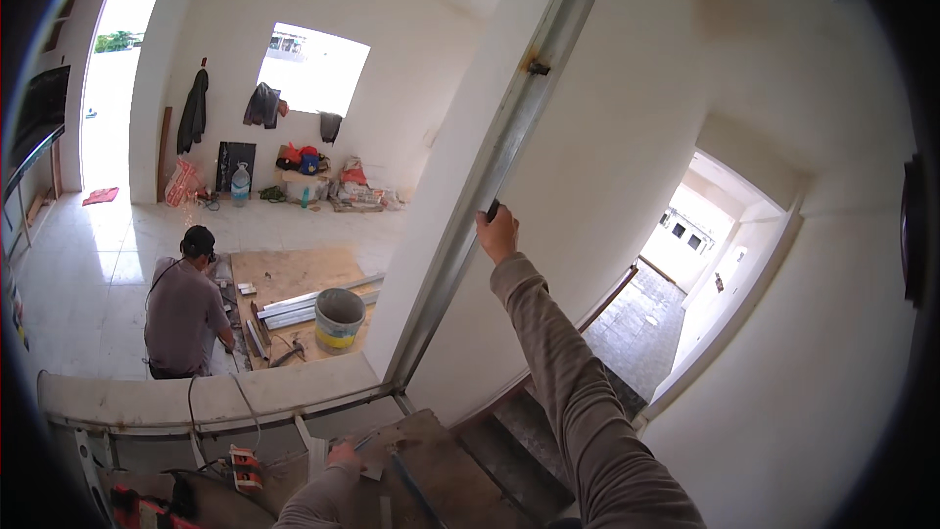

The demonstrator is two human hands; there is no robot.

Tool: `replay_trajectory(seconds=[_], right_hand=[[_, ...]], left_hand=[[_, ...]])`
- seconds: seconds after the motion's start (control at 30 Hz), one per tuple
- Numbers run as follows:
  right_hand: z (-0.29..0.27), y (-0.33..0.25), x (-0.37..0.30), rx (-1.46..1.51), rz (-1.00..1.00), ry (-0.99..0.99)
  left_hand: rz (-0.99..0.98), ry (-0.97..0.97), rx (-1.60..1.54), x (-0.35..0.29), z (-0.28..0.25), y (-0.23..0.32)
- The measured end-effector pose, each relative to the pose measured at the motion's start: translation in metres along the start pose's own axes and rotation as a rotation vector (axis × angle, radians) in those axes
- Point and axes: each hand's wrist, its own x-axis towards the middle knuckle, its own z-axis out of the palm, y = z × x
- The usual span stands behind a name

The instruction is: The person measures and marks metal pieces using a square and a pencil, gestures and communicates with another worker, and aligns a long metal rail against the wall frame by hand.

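Note:
My right hand [499,233] is raised on an outstretched arm, its fingers closed round a small dark object [493,209] held against the metal channel [509,142]. That channel is a grey strip running slantwise up the edge of the white wall; a dark fitting [538,68] sits higher on it. Low down, my left hand [343,456] is above the brown boards [441,451], fingers curled; what they grip is too small to make out. A thin bluish piece and a pale flat piece [372,471] lie by it.
Below left, a person [186,309] crouches beside a plywood sheet [284,269] bearing metal profiles [294,309] and a bucket [339,321]. A low ledge [215,400] carries hanging cords. An orange tool [246,470] lies near my left hand. Dark steps [514,460] descend right, towards a doorway [666,274].

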Motion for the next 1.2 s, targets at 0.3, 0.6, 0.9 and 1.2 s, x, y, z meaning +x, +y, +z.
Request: replay_trajectory(seconds=[0.3, 0.6, 0.9, 1.2], right_hand=[[-0.073, 0.029, -0.182, 0.055, -0.264, -0.853], [-0.158, 0.175, -0.451, -0.147, 0.044, -1.761], [-0.174, 0.189, -0.407, 0.098, 0.429, -1.043], [-0.191, 0.326, -0.463, 0.280, 0.740, -0.960]], left_hand=[[0.083, -0.055, 0.085, 0.003, 0.014, -0.013], [0.272, 0.123, 0.017, -0.007, 0.006, 0.018], [0.118, 0.193, -0.454, 0.014, 0.005, 0.127], [0.494, -0.351, 0.832, -0.071, 0.020, 0.142]])
